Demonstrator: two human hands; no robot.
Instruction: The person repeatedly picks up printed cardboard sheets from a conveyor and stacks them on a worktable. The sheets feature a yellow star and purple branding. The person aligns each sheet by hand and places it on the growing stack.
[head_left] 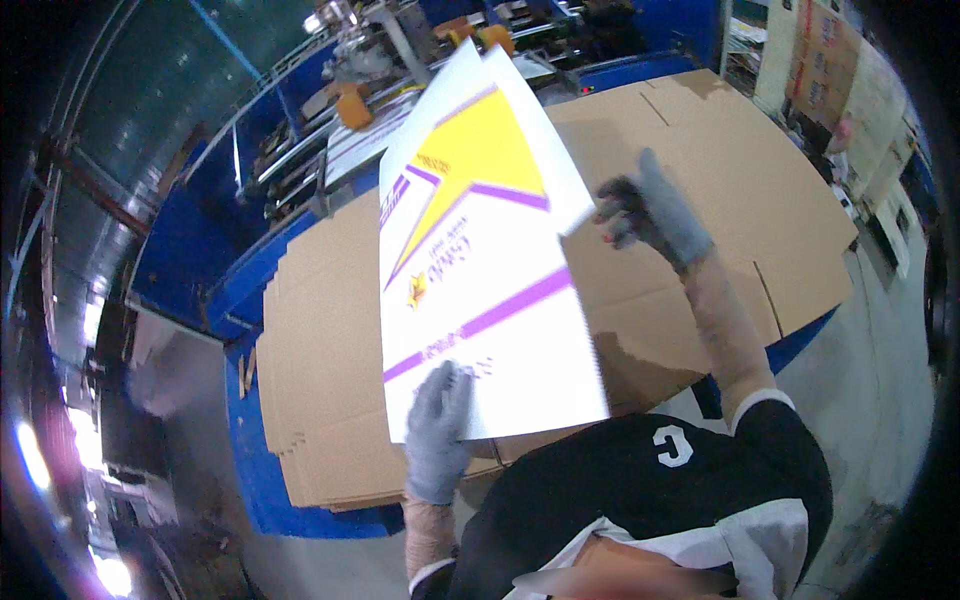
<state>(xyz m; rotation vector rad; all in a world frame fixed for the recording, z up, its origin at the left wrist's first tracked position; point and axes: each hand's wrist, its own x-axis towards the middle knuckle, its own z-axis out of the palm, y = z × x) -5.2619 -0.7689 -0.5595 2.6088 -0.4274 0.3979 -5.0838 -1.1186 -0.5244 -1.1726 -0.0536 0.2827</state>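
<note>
We hold a white sheet (480, 270), printed with a yellow star shape and purple bands, tilted up over a stack (330, 380) of flat brown cardboard. Left hand (438, 430), in a grey glove, grips the sheet at its near lower edge; its fingers (452, 385) lie closed over the printed face. Right hand (655, 212), also gloved, dark at the fingertips, pinches the sheet's right edge about midway up, fingers clenched on it. The sheet's far end rises toward the machine (370, 60) at the top of the view, near end low, close to our body. The stack lies on a blue table (255, 470); its layers are slightly offset at the left edge. More flattened cardboard (740, 190) spreads to the right under the right forearm, with slots and creases visible. The machine behind has grey metal rails and orange parts; detail there is too blurred to tell. Grey floor (880, 390) shows to the right.
</note>
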